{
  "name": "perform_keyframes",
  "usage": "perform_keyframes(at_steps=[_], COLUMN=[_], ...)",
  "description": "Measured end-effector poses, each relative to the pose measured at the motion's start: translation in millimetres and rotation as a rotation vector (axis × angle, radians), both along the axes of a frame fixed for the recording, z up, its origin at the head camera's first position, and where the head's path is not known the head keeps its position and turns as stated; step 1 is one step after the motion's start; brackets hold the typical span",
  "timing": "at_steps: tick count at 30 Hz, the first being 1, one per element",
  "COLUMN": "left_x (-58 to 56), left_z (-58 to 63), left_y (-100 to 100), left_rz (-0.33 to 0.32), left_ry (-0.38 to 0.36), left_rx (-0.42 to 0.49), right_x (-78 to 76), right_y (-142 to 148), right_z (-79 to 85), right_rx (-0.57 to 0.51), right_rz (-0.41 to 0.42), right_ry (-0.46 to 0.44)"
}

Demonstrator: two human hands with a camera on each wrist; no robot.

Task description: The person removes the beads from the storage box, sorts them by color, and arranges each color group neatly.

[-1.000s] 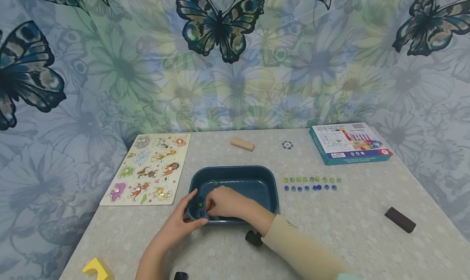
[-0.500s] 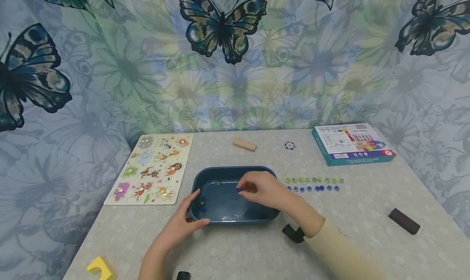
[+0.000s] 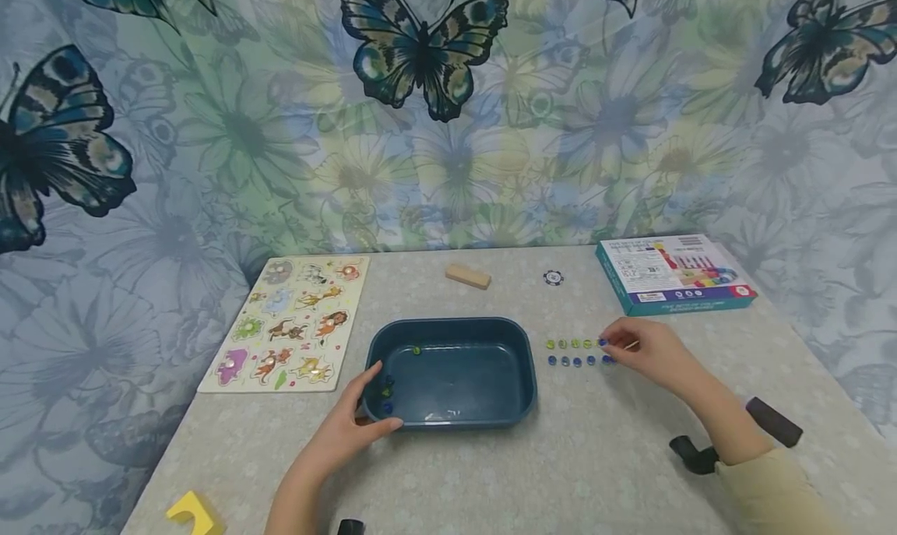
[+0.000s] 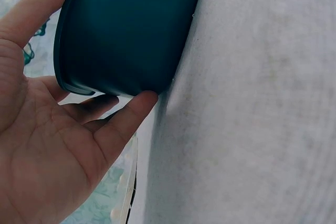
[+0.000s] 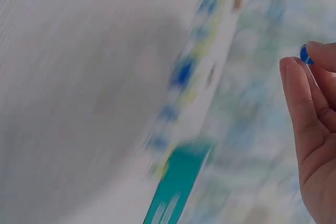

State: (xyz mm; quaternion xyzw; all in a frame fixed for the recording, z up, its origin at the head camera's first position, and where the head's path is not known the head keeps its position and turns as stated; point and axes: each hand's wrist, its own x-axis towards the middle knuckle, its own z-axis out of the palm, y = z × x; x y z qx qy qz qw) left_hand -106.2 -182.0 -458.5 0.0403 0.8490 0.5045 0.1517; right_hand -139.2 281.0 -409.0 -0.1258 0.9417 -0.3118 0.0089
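My right hand (image 3: pixel 652 353) pinches a small blue glass marble (image 5: pixel 304 54) between thumb and fingertips, over two rows on the tabletop. The back row holds yellow-green marbles (image 3: pixel 563 344), the front row blue marbles (image 3: pixel 578 362); this hand covers the right part of both. My left hand (image 3: pixel 346 418) grips the left front corner of a dark blue tray (image 3: pixel 462 424), thumb at the front and fingers round the side. Inside the tray, a yellow-green marble (image 3: pixel 416 350) lies toward the back, and several marbles (image 3: pixel 388 395) sit along the left wall.
An animal puzzle board (image 3: pixel 287 325) lies left of the tray. Behind stand a wooden block (image 3: pixel 468 276), a patterned chip (image 3: pixel 553 278) and a teal-edged game box (image 3: pixel 676 274). A dark block (image 3: pixel 774 422) is at right, a yellow arch block (image 3: pixel 196 512) front left.
My right hand has lifted the blue marble out of the tray and carried it right to the rows. The left hand stays at the tray's corner.
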Motion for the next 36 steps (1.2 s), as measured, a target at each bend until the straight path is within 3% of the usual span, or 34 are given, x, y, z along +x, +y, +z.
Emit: perform_keyframes(at_steps=[6, 12, 24, 30, 36], left_x=[0.4, 1.4, 1.8, 1.7, 0.9], left_z=[0.9, 0.5, 0.3, -0.5, -1.3], left_y=[-1.7, -1.8, -1.5, -1.7, -2.3], left_rz=[-0.005, -0.003, -0.005, -0.009, -0.014], left_ry=[0.005, 0.004, -0.004, 0.001, 0.007], left_rx=[0.016, 0.014, 0.025, 0.037, 0.05], right_x=[2.9, 6.8, -0.7, -0.8, 0.6], right_y=[52.2, 73.5, 71.0, 67.5, 63.4], right_z=[-5.9, -21.3, -37.9, -34.7, -20.0], right_rx=[0.108, 0.155, 0.2, 0.221, 0.217], right_rz=[-0.11, -0.148, -0.168, -0.181, -0.162], right_ry=[-0.07, -0.131, -0.208, -0.223, -0.22])
